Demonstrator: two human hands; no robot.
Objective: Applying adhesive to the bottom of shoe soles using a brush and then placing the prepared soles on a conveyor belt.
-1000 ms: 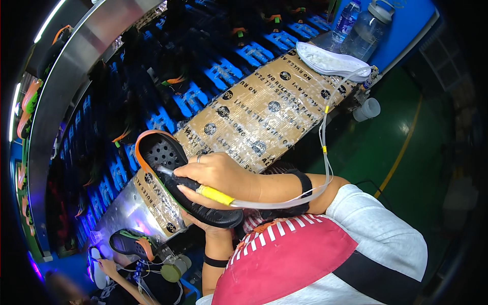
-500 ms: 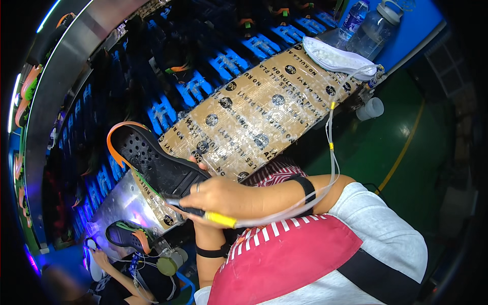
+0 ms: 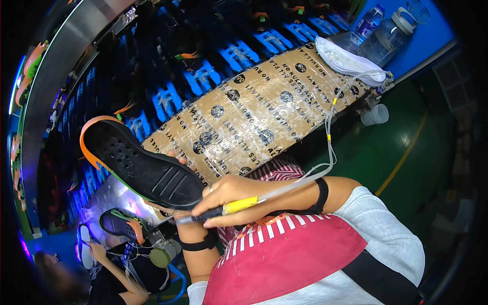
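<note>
A black shoe sole [image 3: 152, 170] with an orange and green rim is tilted with its inner side up, showing round holes at one end and grooves at the other. My left hand [image 3: 179, 157] grips it from beneath; only some fingers show past its far edge, the rest being hidden. In my right hand [image 3: 229, 195] is a tube-fed brush [image 3: 211, 215] with a black handle and yellow sleeve. Its pale, blurred tip points left, just off the sole's near end. A clear tube [image 3: 305, 177] runs from it toward the bench's far right.
Patterned brown paper covers the bench [image 3: 254, 112]. A white sole [image 3: 348, 60], a bottle [image 3: 367, 24] and a jug [image 3: 391, 38] stand far right. Blue holders [image 3: 202, 79] line the conveyor behind. At lower left, a co-worker's hand [image 3: 96, 250] holds a white sole beside another dark sole [image 3: 122, 225].
The sole has moved left and toward me, its inner side showing more fully. My right hand has drawn the brush back off the sole's near end, slightly right and down.
</note>
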